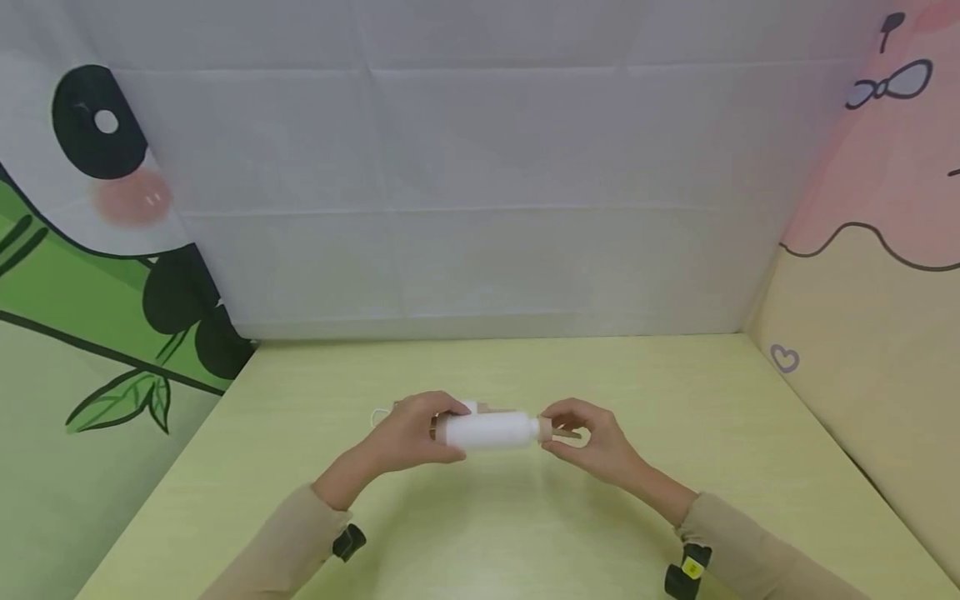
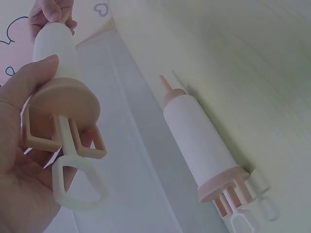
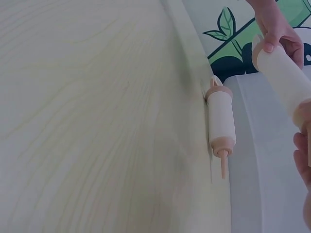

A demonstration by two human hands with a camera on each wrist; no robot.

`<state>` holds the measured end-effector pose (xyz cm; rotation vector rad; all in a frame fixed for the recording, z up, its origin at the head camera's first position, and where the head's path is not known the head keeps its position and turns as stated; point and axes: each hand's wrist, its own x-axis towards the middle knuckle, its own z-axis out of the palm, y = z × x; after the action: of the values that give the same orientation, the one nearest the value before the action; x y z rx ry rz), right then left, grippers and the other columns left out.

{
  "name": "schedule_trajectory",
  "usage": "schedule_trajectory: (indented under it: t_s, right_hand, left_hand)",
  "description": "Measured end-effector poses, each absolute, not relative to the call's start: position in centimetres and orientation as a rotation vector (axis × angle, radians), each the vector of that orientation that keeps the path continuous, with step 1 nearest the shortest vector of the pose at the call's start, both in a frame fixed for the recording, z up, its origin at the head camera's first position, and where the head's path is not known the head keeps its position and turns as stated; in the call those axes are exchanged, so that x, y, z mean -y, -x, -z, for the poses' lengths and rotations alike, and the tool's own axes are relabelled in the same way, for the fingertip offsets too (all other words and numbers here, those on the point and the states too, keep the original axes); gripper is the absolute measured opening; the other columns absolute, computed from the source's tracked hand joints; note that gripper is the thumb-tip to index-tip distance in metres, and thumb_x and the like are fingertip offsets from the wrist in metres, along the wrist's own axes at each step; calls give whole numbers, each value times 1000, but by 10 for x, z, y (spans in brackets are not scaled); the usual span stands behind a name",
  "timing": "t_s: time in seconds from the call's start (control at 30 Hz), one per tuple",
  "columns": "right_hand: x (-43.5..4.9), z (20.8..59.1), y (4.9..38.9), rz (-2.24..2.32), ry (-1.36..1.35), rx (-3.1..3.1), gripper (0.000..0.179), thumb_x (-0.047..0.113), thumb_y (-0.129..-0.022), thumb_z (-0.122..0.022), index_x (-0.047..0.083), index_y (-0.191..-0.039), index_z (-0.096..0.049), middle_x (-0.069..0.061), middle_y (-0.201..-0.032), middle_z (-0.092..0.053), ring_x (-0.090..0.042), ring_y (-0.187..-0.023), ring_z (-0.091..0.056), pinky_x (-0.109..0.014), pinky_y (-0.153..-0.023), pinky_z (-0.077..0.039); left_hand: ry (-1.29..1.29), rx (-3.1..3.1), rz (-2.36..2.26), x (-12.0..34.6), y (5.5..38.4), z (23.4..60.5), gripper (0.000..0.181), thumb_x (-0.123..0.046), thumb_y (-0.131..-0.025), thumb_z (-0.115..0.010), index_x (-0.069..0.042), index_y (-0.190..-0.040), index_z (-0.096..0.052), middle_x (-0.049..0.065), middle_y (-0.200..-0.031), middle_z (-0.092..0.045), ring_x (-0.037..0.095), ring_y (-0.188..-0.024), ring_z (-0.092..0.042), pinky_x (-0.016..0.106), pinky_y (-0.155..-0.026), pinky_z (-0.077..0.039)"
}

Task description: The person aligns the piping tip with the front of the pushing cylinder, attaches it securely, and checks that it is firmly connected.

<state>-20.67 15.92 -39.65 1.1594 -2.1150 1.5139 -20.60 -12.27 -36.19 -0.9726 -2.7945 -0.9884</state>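
A white-barrelled syringe (image 1: 495,431) with beige end caps is held level above the table. My left hand (image 1: 412,433) grips it at the flanged end, thumb along the barrel. Beige finger loops and a white plunger ring (image 2: 80,182) stick out there in the left wrist view. My right hand (image 1: 596,442) pinches the beige cap at the other end between thumb and fingers, with the thin nozzle (image 1: 567,433) pointing right. Behind it, a second syringe (image 2: 199,141) of the same kind lies on the table, mostly covered by the left hand and first syringe in the head view.
The pale yellow wood-grain table (image 1: 637,383) reaches back to a white cloth wall (image 1: 487,208). Printed cartoon panels stand on the left (image 1: 97,292) and right (image 1: 862,317). Small black devices are strapped at both wrists.
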Motion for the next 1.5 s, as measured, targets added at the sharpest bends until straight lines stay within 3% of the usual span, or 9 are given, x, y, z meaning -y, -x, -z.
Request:
schedule_trajectory:
  t_s: [0.47,0.97,1.3,1.5]
  right_hand:
    - [-159,388,205,-1457,-1179,2151,31,-8,-68,-73,-2,-96,-62,-14,-94,-63,-19,-80,-63,-32,-64,-54]
    - [-159,386,208,-1452,-1236,2099,33,-12,-65,-73,-4,-95,-63,-19,-96,-63,-27,-81,-63,-34,-64,-55]
    - [-161,387,212,-1416,-1297,2014,34,-17,-63,-72,-6,-93,-62,-22,-95,-61,-28,-83,-62,-43,-60,-54]
    - [-162,388,214,-1424,-1282,2022,34,-16,-63,-72,-6,-94,-62,-22,-95,-61,-27,-82,-62,-38,-62,-54]
  left_hand:
    - [1017,2778,1061,123,208,362,41,-15,-70,-78,-6,-107,-61,5,-103,-61,16,-86,-57,22,-64,-50]
    - [1004,2816,1157,124,208,360,39,-14,-72,-76,-7,-107,-61,3,-102,-60,17,-88,-57,24,-66,-51]
    - [1007,2799,1225,124,210,363,38,-13,-72,-76,-8,-107,-61,4,-102,-60,18,-90,-57,24,-67,-51]
    - [1003,2782,1081,121,208,361,41,-16,-71,-76,-6,-108,-61,3,-103,-61,15,-85,-56,23,-64,-50]
